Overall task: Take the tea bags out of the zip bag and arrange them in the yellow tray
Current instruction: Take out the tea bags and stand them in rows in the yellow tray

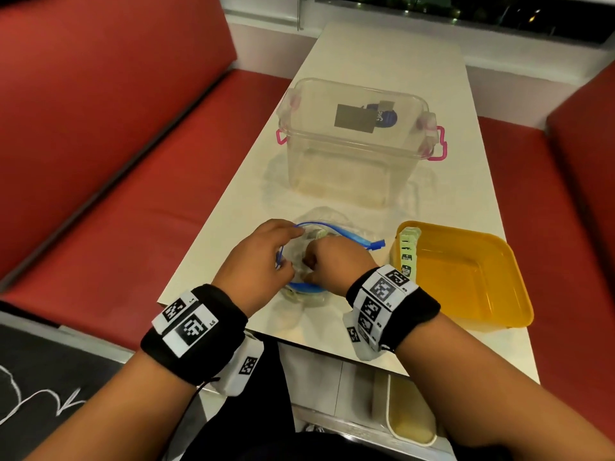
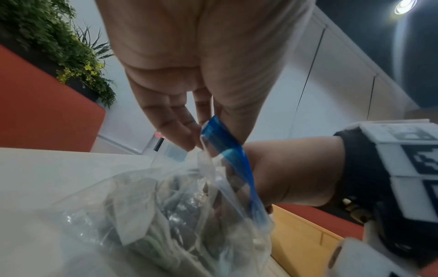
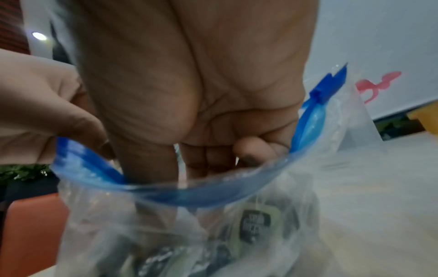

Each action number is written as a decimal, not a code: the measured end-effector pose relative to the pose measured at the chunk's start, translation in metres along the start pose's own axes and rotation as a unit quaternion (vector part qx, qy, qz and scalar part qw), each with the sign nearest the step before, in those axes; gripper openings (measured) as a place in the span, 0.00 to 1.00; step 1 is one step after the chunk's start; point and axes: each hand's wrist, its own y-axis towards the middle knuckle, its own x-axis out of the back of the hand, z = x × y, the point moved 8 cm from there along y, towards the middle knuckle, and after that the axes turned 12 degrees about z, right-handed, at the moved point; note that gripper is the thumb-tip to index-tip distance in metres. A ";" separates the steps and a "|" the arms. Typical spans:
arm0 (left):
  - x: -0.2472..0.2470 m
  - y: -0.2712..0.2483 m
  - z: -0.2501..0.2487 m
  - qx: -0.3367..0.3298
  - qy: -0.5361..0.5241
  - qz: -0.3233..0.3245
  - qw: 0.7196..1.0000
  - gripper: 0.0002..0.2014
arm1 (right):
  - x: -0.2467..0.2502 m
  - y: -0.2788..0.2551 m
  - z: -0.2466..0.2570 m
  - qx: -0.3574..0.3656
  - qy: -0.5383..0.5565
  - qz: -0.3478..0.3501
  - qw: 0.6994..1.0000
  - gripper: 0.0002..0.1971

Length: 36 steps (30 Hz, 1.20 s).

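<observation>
Both your forearms reach forward over the near edge, wrists close together, each wrapped in a black band carrying black-and-white marker tags. Your left hand (image 1: 263,257) is palm down, its fingers (image 2: 170,121) pointing downward and pinching the blue rim of the bag (image 3: 166,195) against the thumb. Your right hand (image 1: 332,261) is bent at the wrist and plunged into the bag's mouth, knuckles up, thumb and fingers (image 3: 208,161) curled inward below the rim. Whether those fingers grip anything in there can't be made out.
</observation>
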 end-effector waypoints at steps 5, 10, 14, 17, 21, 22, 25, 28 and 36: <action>0.001 0.002 0.001 0.001 0.004 0.002 1.000 0.27 | -0.003 -0.003 -0.003 0.010 0.049 -0.007 0.999 0.09; 0.007 0.001 -0.002 -0.009 0.004 -0.020 1.000 0.26 | 0.018 -0.024 -0.008 0.030 0.113 -0.075 0.990 0.08; 0.010 -0.001 -0.003 0.001 0.020 -0.025 0.999 0.25 | 0.036 -0.045 -0.014 0.038 0.133 -0.126 0.982 0.02; 0.011 -0.002 -0.005 -0.006 0.032 -0.028 0.999 0.22 | 0.049 -0.060 -0.022 0.042 0.196 -0.157 0.967 0.02; 0.024 -0.005 -0.021 -0.025 0.081 -0.100 0.991 0.07 | 0.059 -0.078 -0.028 0.065 0.274 -0.117 0.952 0.02; 0.028 -0.005 -0.031 -0.048 0.073 -0.119 0.989 0.08 | 0.062 -0.083 -0.029 0.069 0.277 -0.103 0.953 0.02; 0.030 0.000 -0.059 -0.099 -0.012 -0.098 0.990 0.18 | 0.069 -0.097 -0.025 0.091 0.252 -0.065 0.961 0.03; 0.001 0.011 -0.075 -0.036 -0.196 0.068 0.978 0.23 | 0.074 -0.108 -0.019 0.107 0.217 -0.045 0.969 0.05; -0.064 0.008 -0.098 0.030 -0.497 0.302 0.813 0.15 | 0.083 -0.128 -0.046 0.067 0.258 -0.129 0.955 0.14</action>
